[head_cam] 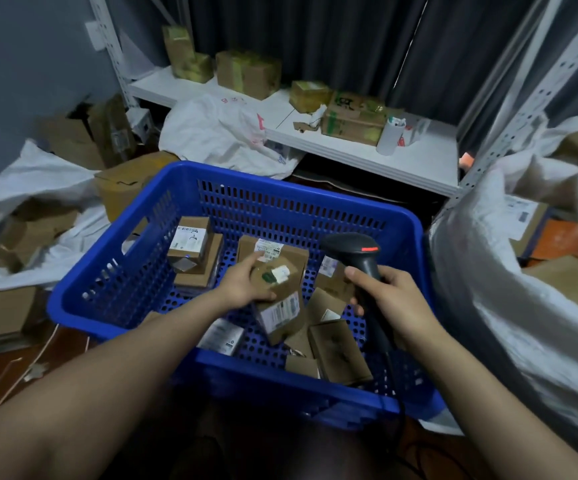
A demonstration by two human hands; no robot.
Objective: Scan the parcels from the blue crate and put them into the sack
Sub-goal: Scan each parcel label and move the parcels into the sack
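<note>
The blue crate [301, 216] sits low in front of the person, its right rim just beside the white woven sack [481, 289], whose mouth gapes to the right with boxes already inside. The left hand [242, 284] is inside the crate, fingers [247, 265] curled round a small brown parcel [278, 277] held above the others. The right hand [396, 301] has its fingers [355, 274] clamped on the handle of a black scanner [356, 251], which shows a red light on top and hangs over the crate's right half. Bare perforated floor shows between the loose parcels, and a small stack [194, 247] stands by the far-left wall. White barcode labels lie on several parcels, the print too blurred to read. Behind, a white shelf [367, 157] carries taped boxes [247, 72]
</note>
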